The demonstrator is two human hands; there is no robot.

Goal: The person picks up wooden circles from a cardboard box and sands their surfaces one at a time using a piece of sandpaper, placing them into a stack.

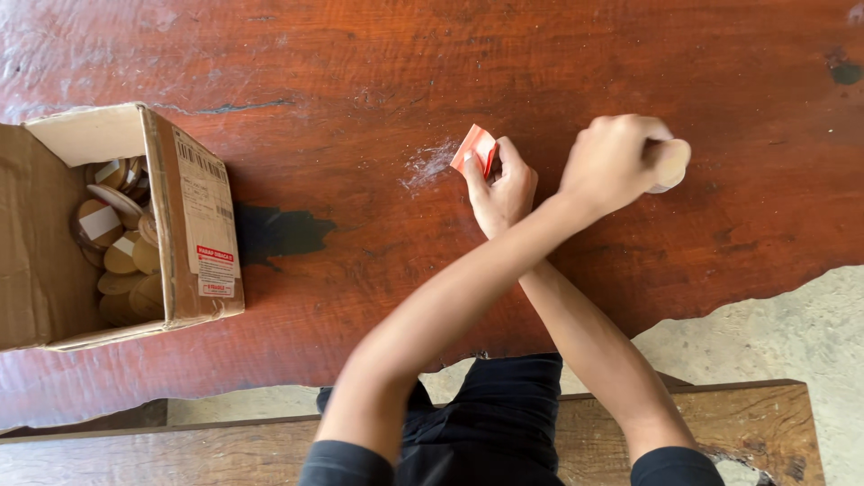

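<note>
Our arms cross over the tabletop: our left hand closes around a round wooden disc toward the right edge. Our right hand pinches a folded red sandpaper mid-table beside pale dust. A cardboard box of discs sits at the left edge.

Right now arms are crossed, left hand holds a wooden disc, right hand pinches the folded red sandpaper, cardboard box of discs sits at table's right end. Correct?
Not quite: the cardboard box of discs sits at the table's left end, as the head view shows. The rest holds: arms crossed, left hand holds a wooden disc, right hand pinches the folded red sandpaper.
</note>
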